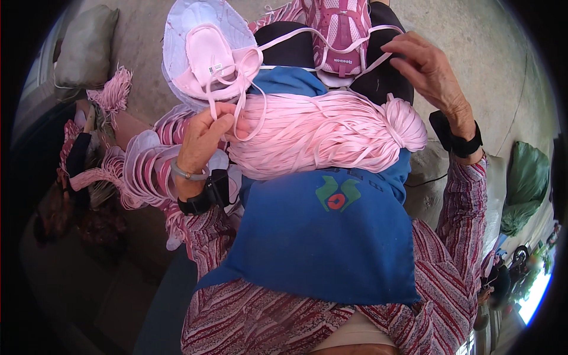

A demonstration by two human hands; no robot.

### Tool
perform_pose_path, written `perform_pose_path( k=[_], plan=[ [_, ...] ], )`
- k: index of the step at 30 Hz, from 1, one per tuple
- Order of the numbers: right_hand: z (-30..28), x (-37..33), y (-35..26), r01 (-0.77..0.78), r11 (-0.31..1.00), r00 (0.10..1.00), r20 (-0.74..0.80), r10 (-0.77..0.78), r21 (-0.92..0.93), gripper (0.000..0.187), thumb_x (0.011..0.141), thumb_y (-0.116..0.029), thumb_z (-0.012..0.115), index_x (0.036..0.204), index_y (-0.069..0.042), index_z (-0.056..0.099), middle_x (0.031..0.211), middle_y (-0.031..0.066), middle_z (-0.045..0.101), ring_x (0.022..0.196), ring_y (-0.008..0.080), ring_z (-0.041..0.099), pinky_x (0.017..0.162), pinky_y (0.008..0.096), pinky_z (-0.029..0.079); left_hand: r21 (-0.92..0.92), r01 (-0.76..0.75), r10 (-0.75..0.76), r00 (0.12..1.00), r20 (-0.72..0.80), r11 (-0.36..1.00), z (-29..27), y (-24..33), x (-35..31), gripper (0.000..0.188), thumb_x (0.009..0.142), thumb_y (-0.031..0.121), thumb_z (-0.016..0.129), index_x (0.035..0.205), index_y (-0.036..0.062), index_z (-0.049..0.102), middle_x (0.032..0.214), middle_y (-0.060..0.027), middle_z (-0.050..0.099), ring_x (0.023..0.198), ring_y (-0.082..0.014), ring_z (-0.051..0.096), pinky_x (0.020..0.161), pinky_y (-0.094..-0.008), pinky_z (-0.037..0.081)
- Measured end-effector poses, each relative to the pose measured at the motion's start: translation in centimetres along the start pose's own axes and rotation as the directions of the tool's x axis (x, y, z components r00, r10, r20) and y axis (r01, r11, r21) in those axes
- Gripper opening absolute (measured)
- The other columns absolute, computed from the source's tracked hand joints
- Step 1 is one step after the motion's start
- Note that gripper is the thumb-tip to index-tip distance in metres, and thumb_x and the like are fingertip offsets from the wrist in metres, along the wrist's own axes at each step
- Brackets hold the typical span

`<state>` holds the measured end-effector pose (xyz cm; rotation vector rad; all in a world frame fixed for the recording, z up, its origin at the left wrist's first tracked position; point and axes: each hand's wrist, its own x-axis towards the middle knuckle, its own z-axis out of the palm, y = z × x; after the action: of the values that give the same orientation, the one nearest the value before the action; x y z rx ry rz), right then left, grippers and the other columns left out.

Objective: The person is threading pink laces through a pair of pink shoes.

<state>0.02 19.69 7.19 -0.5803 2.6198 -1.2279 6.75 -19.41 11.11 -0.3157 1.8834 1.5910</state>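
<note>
My left hand [208,139] is closed, its fingers pinching a pink shoelace [264,112] that falls in loops below a pale shoe upper [177,56] with a pink inner piece. From there the lace crosses to a pink and burgundy sneaker [341,32] set between my knees, passing over its front. My right hand [431,74] is raised to the right of the sneaker, fingers stretched and apart, with a loop of lace running at its fingertips. A thick bundle of pink laces [313,133], bound at its right end, lies across my lap beneath both hands.
A blue apron [331,236] covers my lap. Stacked shoe uppers [145,168] and more laces [115,89] are at my left. A grey sack [87,44] stands at the far left, a green sack [525,177] at the right. Concrete floor [473,35] lies beyond.
</note>
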Motion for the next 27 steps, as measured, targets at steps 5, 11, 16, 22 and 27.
perform_pose_path(
  k=[5, 11, 16, 22, 27],
  plan=[
    [1.9, 0.7, 0.5, 0.218, 0.894, 0.969, 0.197, -0.150, -0.391, 0.021, 0.076, -0.010, 0.064, 0.096, -0.004, 0.062, 0.100, 0.0076, 0.055, 0.082, 0.0264, 0.061, 0.072, 0.0335, 0.050, 0.250, -0.072, 0.008, 0.969, 0.246, 0.966, 0.2, -0.4, -0.1, 0.031, 0.091, 0.019, 0.051, 0.113, -0.0034, 0.055, 0.085, -0.0061, 0.064, 0.076, -0.0101, 0.058, 0.071, -0.0223, 0.046],
    [1.1, 1.3, 0.2, 0.182, 0.957, 0.970, 0.203, -0.136, -0.226, 0.012, 0.080, -0.011, 0.062, 0.088, -0.002, 0.060, 0.084, 0.0100, 0.060, 0.074, 0.0278, 0.061, 0.066, 0.0334, 0.050, 0.262, -0.083, 0.182, 0.906, -0.382, 0.961, -2.4, 2.3, 0.6, 0.026, 0.090, 0.023, 0.053, 0.098, 0.0000, 0.063, 0.077, -0.0048, 0.063, 0.070, -0.0121, 0.058, 0.064, -0.0260, 0.047],
    [-0.4, 1.4, 0.0, -0.028, 0.958, 0.989, 0.128, 0.067, -0.285, 0.010, 0.087, -0.011, 0.057, 0.091, -0.001, 0.058, 0.078, 0.0121, 0.062, 0.067, 0.0244, 0.060, 0.064, 0.0305, 0.050, 0.916, 0.090, 0.561, 0.765, -0.315, 0.392, -1.3, 2.9, 5.3, 0.020, 0.084, 0.026, 0.057, 0.090, 0.0096, 0.065, 0.073, -0.0130, 0.066, 0.065, -0.0273, 0.064, 0.059, -0.0390, 0.049],
    [-0.3, 0.5, 1.1, -0.002, 0.962, 1.000, 0.004, 0.003, -0.273, 0.009, 0.083, -0.011, 0.059, 0.088, -0.004, 0.058, 0.082, 0.0130, 0.061, 0.073, 0.0310, 0.061, 0.064, 0.0357, 0.049, 0.959, 0.284, 0.399, 0.879, -0.261, 0.000, -1.5, 1.4, 5.6, 0.023, 0.080, 0.033, 0.061, 0.084, 0.0112, 0.062, 0.071, -0.0142, 0.065, 0.069, -0.0330, 0.064, 0.058, -0.0429, 0.049],
    [-0.2, 0.8, 0.6, 0.091, 0.900, 0.996, 0.026, -0.089, -0.426, 0.009, 0.081, -0.012, 0.060, 0.086, -0.005, 0.059, 0.085, 0.0101, 0.057, 0.074, 0.0296, 0.060, 0.063, 0.0366, 0.049, 0.954, 0.289, 0.424, 0.876, -0.229, -0.082, -0.9, 2.1, 8.0, 0.027, 0.080, 0.034, 0.060, 0.083, 0.0075, 0.060, 0.072, -0.0155, 0.065, 0.066, -0.0341, 0.064, 0.056, -0.0431, 0.049]
  ],
)
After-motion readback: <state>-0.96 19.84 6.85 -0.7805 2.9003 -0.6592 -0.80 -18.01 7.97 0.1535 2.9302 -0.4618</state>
